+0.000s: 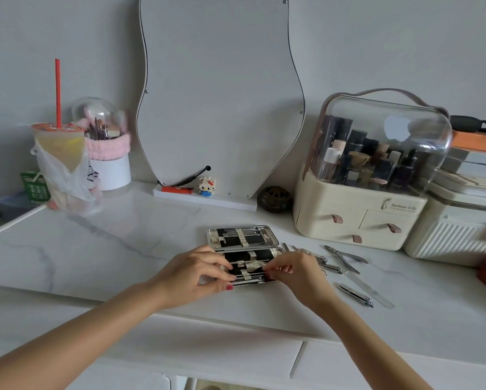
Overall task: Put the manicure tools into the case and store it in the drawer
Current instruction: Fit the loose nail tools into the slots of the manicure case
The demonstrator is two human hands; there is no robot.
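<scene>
A silver manicure case (pixel 243 237) lies open on the white marble tabletop, black lining and straps showing, several slim tools strapped in both halves. My left hand (pixel 192 270) rests on the near half's left end, thumb at its front edge. My right hand (pixel 295 273) pinches a thin metal tool at the near half's right side, over the straps. Loose tools lie to the right: nail clippers (pixel 331 268), cuticle nippers (pixel 346 256), a second clipper (pixel 355 295) and a glass nail file (pixel 369 291).
A cream cosmetics organiser (pixel 360 220) with small drawers stands behind right, a ribbed white box (pixel 450 240) beside it. A wavy mirror (pixel 222 102), dark round ornament (pixel 274 199), brush holder (pixel 109 167) and bagged drink cup (pixel 59 153) line the back. Desk drawer fronts (pixel 236 356) sit below.
</scene>
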